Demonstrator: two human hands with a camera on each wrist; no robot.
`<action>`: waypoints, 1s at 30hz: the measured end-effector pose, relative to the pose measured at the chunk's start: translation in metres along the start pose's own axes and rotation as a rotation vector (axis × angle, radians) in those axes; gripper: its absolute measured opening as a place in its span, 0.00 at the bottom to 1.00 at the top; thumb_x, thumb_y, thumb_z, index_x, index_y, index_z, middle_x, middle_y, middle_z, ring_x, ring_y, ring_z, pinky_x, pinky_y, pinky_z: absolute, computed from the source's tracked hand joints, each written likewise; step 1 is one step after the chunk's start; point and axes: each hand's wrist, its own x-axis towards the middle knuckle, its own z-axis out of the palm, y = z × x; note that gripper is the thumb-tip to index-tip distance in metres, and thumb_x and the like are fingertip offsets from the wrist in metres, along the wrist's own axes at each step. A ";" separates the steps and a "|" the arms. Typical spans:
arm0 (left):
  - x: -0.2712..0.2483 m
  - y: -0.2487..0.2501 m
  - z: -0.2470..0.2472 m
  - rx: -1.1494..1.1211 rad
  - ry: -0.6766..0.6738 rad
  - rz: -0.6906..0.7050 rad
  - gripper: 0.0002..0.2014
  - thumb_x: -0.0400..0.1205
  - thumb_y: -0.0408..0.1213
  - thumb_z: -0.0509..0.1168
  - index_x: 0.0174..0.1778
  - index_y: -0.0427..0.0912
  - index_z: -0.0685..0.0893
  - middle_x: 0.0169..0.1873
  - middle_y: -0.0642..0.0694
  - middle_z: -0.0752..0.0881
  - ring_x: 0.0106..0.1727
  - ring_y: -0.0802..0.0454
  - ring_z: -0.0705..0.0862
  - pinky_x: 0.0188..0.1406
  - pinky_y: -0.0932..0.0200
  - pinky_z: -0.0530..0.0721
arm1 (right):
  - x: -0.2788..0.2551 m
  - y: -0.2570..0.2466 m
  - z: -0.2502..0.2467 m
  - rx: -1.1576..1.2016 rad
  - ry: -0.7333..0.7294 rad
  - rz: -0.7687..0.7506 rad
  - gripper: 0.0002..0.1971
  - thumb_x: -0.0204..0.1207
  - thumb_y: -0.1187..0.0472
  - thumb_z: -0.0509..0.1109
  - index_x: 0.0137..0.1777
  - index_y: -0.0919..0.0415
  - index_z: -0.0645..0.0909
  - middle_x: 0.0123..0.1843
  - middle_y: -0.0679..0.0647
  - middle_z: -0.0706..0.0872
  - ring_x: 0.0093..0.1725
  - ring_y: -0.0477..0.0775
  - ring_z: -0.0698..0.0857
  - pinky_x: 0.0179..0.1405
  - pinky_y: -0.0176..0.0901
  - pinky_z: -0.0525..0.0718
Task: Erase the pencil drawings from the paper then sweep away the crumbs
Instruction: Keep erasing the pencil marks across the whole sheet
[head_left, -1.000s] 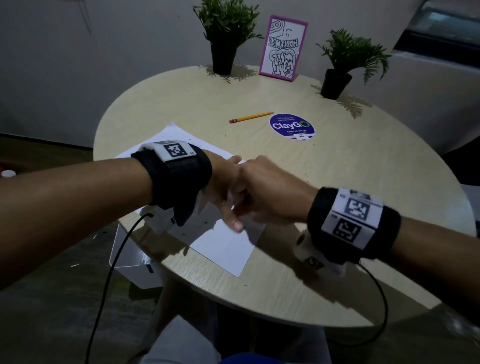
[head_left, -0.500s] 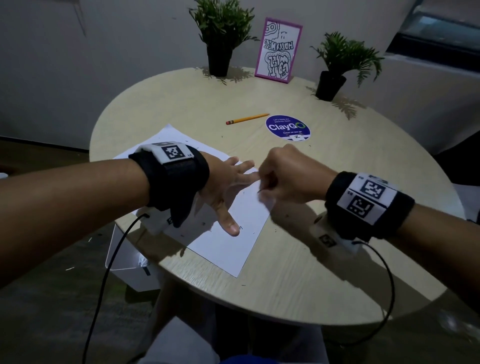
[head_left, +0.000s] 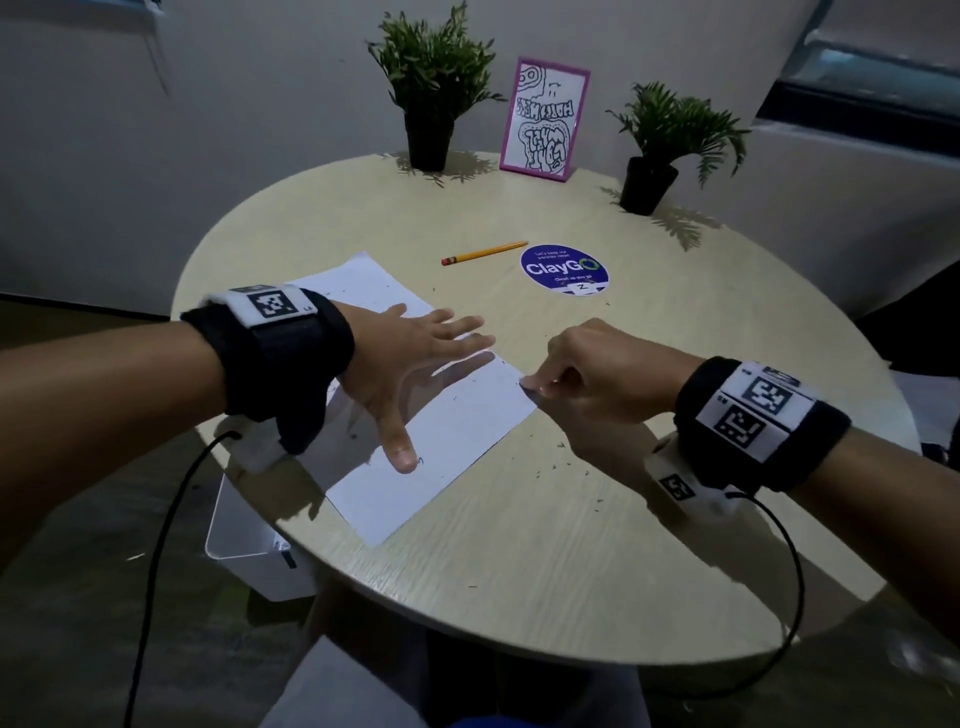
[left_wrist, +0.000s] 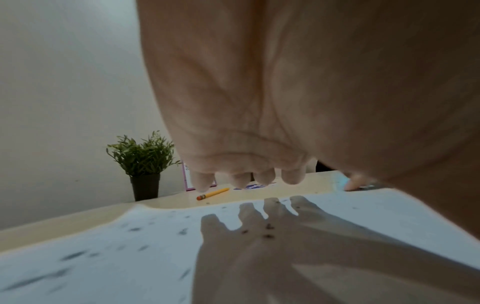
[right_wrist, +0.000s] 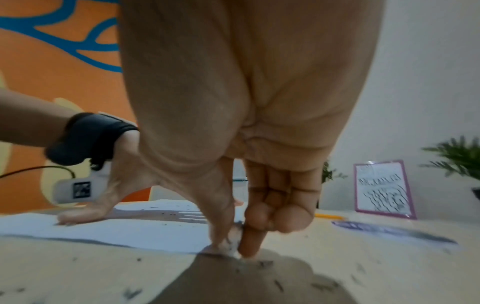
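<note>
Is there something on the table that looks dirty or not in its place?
Yes. Dark eraser crumbs are scattered on the table beside the paper and some lie on the sheet itself. The paper lies askew, with one corner past the table's edge.

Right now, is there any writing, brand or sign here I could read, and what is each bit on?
"ClayGO": large white letters on the round purple sticker stuck to the table.
Small lines above and below it on that sticker: too small to read.
Bubble lettering on the pink-framed sign: stylised, not legible.
Square black-and-white codes on both wristbands: patterns, no words.
Pencil: no print visible.
</note>
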 end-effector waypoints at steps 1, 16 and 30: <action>-0.003 -0.005 0.000 0.010 0.003 -0.021 0.74 0.56 0.74 0.77 0.84 0.61 0.29 0.84 0.59 0.27 0.85 0.52 0.29 0.83 0.30 0.38 | -0.002 -0.002 0.000 -0.024 -0.027 -0.018 0.13 0.85 0.62 0.65 0.41 0.63 0.87 0.35 0.64 0.79 0.33 0.56 0.66 0.30 0.37 0.62; 0.002 0.024 -0.021 -0.124 -0.008 -0.050 0.52 0.67 0.74 0.68 0.84 0.72 0.48 0.87 0.64 0.45 0.87 0.53 0.56 0.85 0.44 0.56 | -0.001 -0.018 0.000 0.039 0.059 -0.049 0.06 0.74 0.62 0.77 0.49 0.53 0.93 0.30 0.40 0.83 0.31 0.35 0.79 0.31 0.26 0.70; 0.015 0.026 -0.011 -0.096 -0.115 -0.108 0.63 0.57 0.79 0.64 0.84 0.71 0.36 0.84 0.65 0.30 0.86 0.51 0.32 0.84 0.30 0.46 | 0.021 -0.030 0.000 -0.008 0.121 -0.091 0.03 0.72 0.67 0.77 0.40 0.60 0.90 0.32 0.45 0.87 0.34 0.42 0.84 0.35 0.32 0.81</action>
